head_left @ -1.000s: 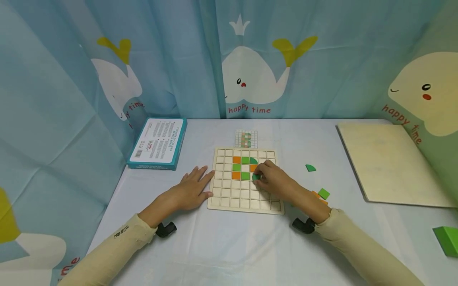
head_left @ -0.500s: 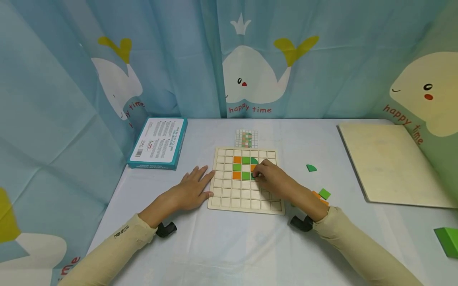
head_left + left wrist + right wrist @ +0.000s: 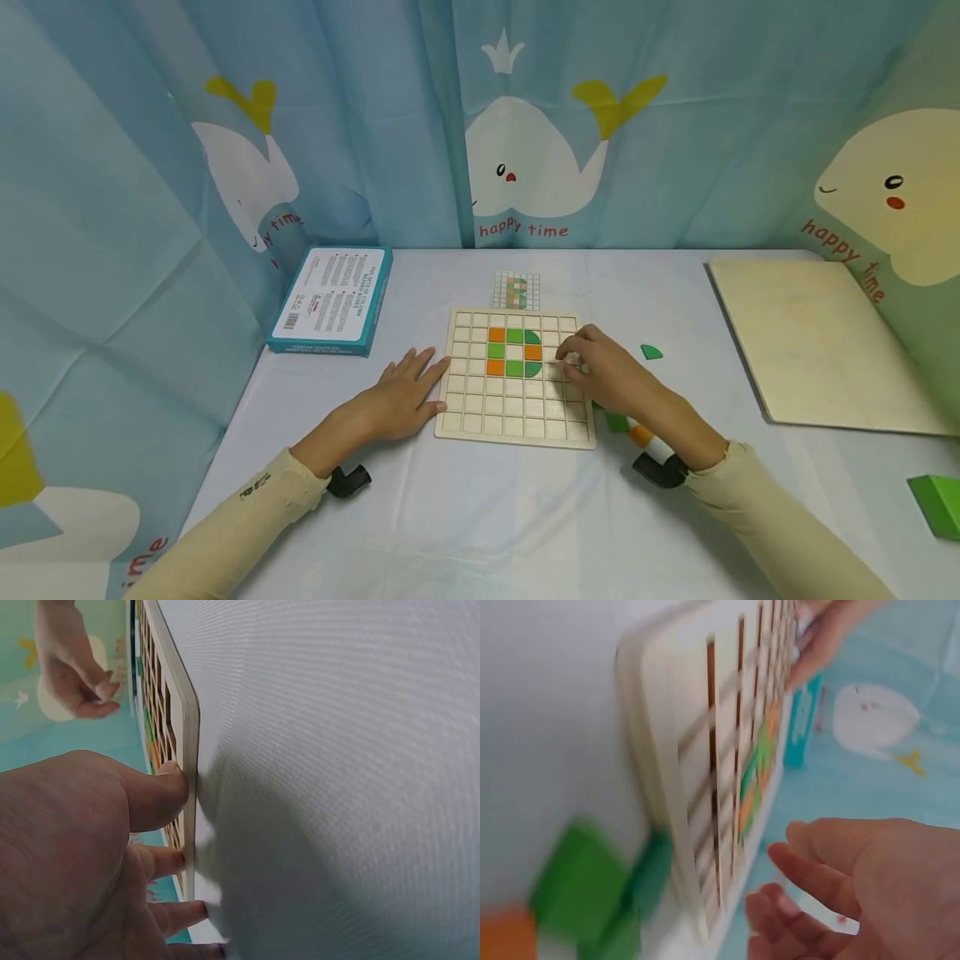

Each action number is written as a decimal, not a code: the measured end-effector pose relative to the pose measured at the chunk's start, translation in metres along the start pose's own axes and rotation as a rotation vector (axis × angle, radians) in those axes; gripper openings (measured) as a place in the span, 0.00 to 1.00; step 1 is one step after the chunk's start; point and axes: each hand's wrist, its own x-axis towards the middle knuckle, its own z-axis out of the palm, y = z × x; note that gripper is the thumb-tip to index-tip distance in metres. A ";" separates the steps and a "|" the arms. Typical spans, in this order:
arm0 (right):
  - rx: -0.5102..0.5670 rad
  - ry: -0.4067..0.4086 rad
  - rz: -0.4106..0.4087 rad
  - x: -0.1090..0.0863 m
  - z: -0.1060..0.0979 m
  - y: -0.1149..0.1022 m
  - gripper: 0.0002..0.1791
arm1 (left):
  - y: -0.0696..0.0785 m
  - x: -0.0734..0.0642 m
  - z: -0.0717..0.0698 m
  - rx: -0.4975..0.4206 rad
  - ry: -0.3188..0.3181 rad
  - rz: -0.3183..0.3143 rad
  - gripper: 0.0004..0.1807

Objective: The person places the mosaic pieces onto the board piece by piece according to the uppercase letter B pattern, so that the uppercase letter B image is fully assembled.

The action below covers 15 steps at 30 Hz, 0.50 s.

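Left hand (image 3: pixel 82 844): thumb and fingertips at the edge of the board (image 3: pixel 190 735). Board rests on white counter (image 3: pixel 337 750). Right hand (image 3: pixel 75 671) apart from board, fingers bent. Curtain (image 3: pixel 19 739) behind.

Flashes orange, bright green and dark green across the tiles (image 3: pixel 514 368)! Runs square grid lines over the pale beige board (image 3: pixel 493 406), teal and white on the box (image 3: pixel 326 292), white on the bench (image 3: pixel 480 525), blue with white whales (image 3: pixel 540 171) on the curtain (image 3: pixel 405 108).

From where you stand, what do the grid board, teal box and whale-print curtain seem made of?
The grid board looks like bare matte wood: its edge is pale tan. The teal box seems smooth printed cardboard: crisp corners, flat sides. The whale-print curtain is probably matte fabric, possibly plastic: it hangs in folds.
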 end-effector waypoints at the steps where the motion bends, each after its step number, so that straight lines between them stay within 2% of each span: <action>1: -0.002 0.002 0.012 -0.004 -0.006 0.004 0.09 | 0.000 0.000 0.000 0.002 -0.004 -0.004 0.40; 4: -0.002 -0.018 0.066 -0.018 -0.023 0.018 0.11 | 0.000 0.000 0.000 -0.001 -0.003 -0.009 0.40; 9: 0.000 -0.111 0.200 -0.050 -0.048 0.051 0.16 | 0.001 -0.001 0.000 -0.003 0.003 -0.008 0.40; 15: -0.041 -0.113 0.265 -0.084 -0.057 0.087 0.20 | 0.002 -0.002 -0.001 -0.014 0.007 -0.009 0.40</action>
